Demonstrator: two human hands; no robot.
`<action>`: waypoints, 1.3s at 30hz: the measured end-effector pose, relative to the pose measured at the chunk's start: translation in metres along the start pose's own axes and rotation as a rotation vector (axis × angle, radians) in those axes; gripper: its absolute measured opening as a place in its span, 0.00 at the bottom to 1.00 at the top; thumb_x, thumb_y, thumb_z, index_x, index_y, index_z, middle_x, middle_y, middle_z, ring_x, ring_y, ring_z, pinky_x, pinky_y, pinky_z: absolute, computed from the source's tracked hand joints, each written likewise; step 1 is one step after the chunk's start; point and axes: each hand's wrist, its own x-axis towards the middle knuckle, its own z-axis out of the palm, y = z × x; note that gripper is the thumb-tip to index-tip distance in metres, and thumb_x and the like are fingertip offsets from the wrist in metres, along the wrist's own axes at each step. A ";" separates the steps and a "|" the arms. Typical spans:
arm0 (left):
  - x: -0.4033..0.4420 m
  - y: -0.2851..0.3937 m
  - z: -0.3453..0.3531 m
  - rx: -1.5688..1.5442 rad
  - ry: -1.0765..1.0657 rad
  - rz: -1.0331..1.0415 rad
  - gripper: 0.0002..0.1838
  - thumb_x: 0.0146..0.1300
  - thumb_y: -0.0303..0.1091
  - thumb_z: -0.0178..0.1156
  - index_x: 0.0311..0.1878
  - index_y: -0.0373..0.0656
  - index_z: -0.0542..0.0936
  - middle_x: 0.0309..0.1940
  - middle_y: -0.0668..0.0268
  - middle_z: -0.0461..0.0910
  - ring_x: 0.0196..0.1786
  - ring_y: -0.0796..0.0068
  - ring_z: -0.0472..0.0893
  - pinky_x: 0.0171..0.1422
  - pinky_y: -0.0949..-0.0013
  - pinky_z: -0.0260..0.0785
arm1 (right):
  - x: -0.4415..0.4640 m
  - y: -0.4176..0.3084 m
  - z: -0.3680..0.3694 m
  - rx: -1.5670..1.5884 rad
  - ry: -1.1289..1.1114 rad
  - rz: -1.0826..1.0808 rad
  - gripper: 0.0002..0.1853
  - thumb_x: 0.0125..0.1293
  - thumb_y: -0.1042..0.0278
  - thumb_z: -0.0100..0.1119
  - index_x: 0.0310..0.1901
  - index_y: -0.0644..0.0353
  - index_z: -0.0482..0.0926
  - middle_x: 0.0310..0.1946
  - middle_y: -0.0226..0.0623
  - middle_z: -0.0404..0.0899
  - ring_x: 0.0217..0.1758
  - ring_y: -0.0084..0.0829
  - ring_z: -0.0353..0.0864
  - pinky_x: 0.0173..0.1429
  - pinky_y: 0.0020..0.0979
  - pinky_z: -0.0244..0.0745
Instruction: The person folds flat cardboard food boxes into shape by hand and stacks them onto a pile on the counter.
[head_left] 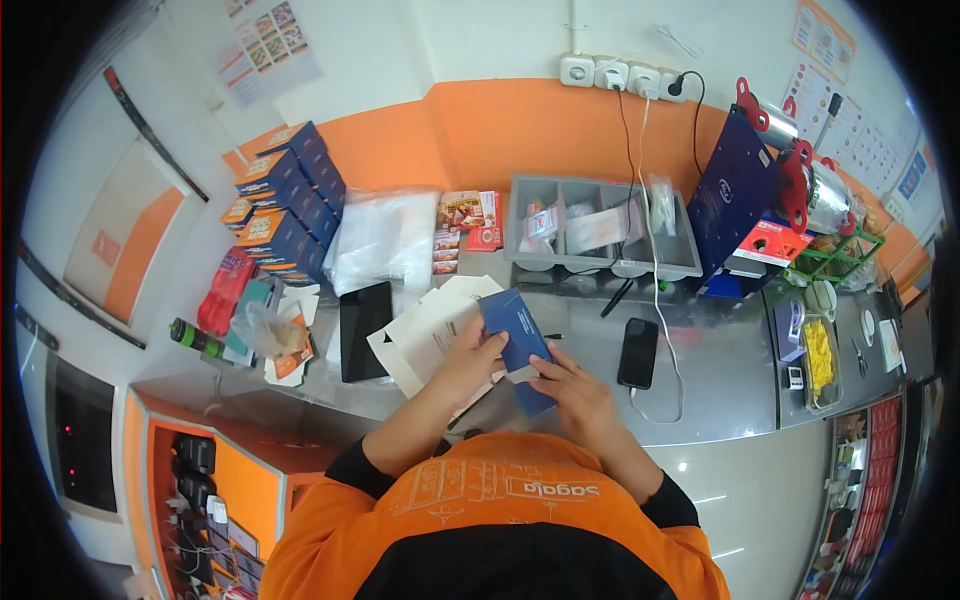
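Observation:
A dark blue cardboard box [514,322], partly folded and pale on its inner side, is held in front of my chest. My left hand [468,358] grips its left side, thumb on top. My right hand [575,388] closes on its right side near the lower flap. Under and left of the box lie flat, unfolded cardboard blanks [415,350], white side up with small print. A black tablet [366,330] lies left of the blanks. To the right, a black phone [637,353] with a white cable rests on the metal counter [705,350].
Folded blue and orange boxes [275,235] are stacked at the back left, beside clear plastic bags [385,240]. A grey divided tray [605,268] stands at the back. An upright dark blue panel [735,190] and a yellow-filled container [822,365] are at the right.

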 end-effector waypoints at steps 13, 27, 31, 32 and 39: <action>-0.009 -0.027 0.021 -0.014 -0.152 0.471 0.29 0.72 0.14 0.48 0.73 0.41 0.58 0.62 0.59 0.74 0.65 0.72 0.78 0.68 0.69 0.69 | 0.007 -0.002 0.004 -0.163 0.254 0.030 0.28 0.46 0.82 0.71 0.53 0.54 0.88 0.66 0.61 0.75 0.58 0.52 0.86 0.58 0.35 0.82; -0.010 -0.050 0.018 0.234 -0.391 0.275 0.29 0.75 0.19 0.48 0.76 0.38 0.54 0.70 0.56 0.69 0.71 0.67 0.73 0.75 0.65 0.65 | 0.004 0.015 0.013 -0.176 0.218 0.241 0.24 0.63 0.71 0.68 0.63 0.51 0.83 0.68 0.56 0.74 0.48 0.41 0.79 0.53 0.34 0.78; -0.014 -0.045 0.013 0.171 -0.771 0.109 0.37 0.77 0.23 0.49 0.83 0.40 0.44 0.79 0.52 0.57 0.81 0.62 0.60 0.81 0.63 0.54 | -0.029 0.061 0.027 0.184 0.108 0.640 0.22 0.78 0.63 0.54 0.70 0.54 0.76 0.64 0.51 0.78 0.50 0.34 0.78 0.56 0.29 0.75; -0.019 -0.037 0.006 0.205 -0.872 0.074 0.37 0.77 0.26 0.49 0.83 0.40 0.43 0.80 0.53 0.55 0.82 0.61 0.57 0.82 0.62 0.53 | -0.041 0.074 0.033 0.392 0.163 0.781 0.22 0.80 0.62 0.50 0.71 0.55 0.75 0.63 0.49 0.79 0.51 0.33 0.78 0.56 0.29 0.74; -0.037 0.003 -0.124 -0.205 -0.486 0.407 0.43 0.74 0.52 0.59 0.82 0.44 0.52 0.77 0.55 0.64 0.80 0.57 0.61 0.82 0.55 0.54 | -0.071 0.081 0.023 0.946 0.368 1.281 0.29 0.82 0.47 0.41 0.70 0.61 0.72 0.61 0.41 0.79 0.61 0.36 0.81 0.64 0.42 0.78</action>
